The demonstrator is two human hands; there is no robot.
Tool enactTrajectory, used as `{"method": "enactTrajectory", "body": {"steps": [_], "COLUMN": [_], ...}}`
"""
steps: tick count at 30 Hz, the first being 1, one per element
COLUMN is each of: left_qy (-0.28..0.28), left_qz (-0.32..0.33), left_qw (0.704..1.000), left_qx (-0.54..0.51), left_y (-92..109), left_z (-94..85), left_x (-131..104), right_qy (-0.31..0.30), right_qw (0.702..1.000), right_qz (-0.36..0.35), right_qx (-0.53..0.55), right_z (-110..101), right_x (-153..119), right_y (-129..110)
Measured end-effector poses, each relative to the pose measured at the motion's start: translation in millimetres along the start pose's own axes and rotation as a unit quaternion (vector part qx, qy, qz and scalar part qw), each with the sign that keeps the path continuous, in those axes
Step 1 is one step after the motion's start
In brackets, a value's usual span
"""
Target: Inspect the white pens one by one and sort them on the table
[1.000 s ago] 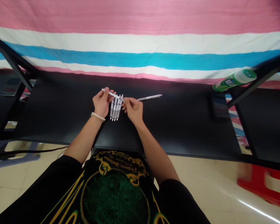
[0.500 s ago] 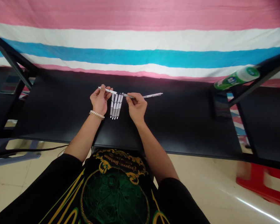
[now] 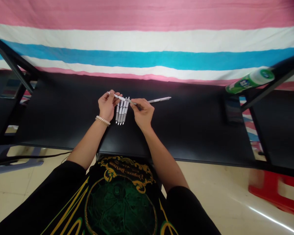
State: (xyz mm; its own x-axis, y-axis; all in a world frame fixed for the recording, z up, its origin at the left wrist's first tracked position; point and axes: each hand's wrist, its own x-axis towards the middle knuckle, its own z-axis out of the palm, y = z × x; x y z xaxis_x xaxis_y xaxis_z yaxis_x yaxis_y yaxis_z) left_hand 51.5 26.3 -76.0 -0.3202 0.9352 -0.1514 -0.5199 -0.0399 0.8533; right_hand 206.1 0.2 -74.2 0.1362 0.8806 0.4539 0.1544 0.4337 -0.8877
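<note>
My left hand (image 3: pixel 106 107) pinches the white barrel of a pen (image 3: pixel 120 97), held nearly level above the table. At the pen's grey end, my right hand (image 3: pixel 144 114) has its thumb and fingers closed on the grip section. The white and grey parts meet in line between my hands; whether they are fully joined I cannot tell. Just below lie several white and grey pens (image 3: pixel 122 113) side by side, tips toward me, their upper ends partly behind the held pen. Beyond my right hand rests another white and grey pen (image 3: pixel 161 99), partly hidden by the fingers.
The black table (image 3: pixel 191 130) has a striped cloth (image 3: pixel 147 58) along its far side. A green and white canister (image 3: pixel 250 81) lies at the far right by a black metal frame (image 3: pixel 271 73). A red stool (image 3: pixel 271 192) stands on the floor at right.
My left hand has moved slightly right and my right hand slightly left. The dark stretch between the pen's white and grey parts no longer shows.
</note>
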Motion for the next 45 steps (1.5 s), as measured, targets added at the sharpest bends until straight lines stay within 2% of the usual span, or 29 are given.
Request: {"method": "enactTrajectory", "body": {"steps": [13, 18, 23, 28, 34, 36, 40, 45], "left_qy": [-0.005, -0.025, -0.024, -0.031, -0.008, -0.006, -0.006, 0.009], "left_qz": [-0.007, -0.012, -0.015, -0.008, 0.013, 0.008, 0.001, -0.009], "left_qw": [1.0, 1.0, 1.0, 0.999, 1.0, 1.0, 1.0, 1.0], "left_qx": [-0.013, -0.013, -0.007, -0.004, -0.008, -0.005, -0.004, 0.007], "left_y": [1.2, -0.6, -1.3, 2.6, 4.6, 4.7, 5.0, 6.6], "left_z": [-2.0, -1.9, -2.9, -1.9, -1.8, -2.4, -1.8, -0.6], "left_x": [0.9, -0.9, -1.6, -1.7, -0.8, -0.2, -0.1, -0.8], "right_qy": [-0.023, -0.007, -0.028, -0.07, -0.09, -0.108, -0.087, -0.133], "right_qw": [0.999, 1.0, 0.999, 0.989, 0.992, 0.988, 0.989, 0.98], "right_qz": [0.006, 0.01, 0.042, 0.134, 0.085, 0.109, 0.121, 0.148], "right_qx": [-0.025, -0.026, -0.011, 0.008, 0.006, 0.006, 0.003, -0.021], "right_z": [-1.4, -2.9, -3.5, -1.9, -3.4, -4.8, -7.3, -8.6], "right_x": [-0.6, -1.2, -3.3, -4.7, -2.0, -1.4, -1.5, -2.8], "right_y": [-4.0, -3.7, 2.3, 5.4, 1.5, 1.4, 2.5, 3.8]}}
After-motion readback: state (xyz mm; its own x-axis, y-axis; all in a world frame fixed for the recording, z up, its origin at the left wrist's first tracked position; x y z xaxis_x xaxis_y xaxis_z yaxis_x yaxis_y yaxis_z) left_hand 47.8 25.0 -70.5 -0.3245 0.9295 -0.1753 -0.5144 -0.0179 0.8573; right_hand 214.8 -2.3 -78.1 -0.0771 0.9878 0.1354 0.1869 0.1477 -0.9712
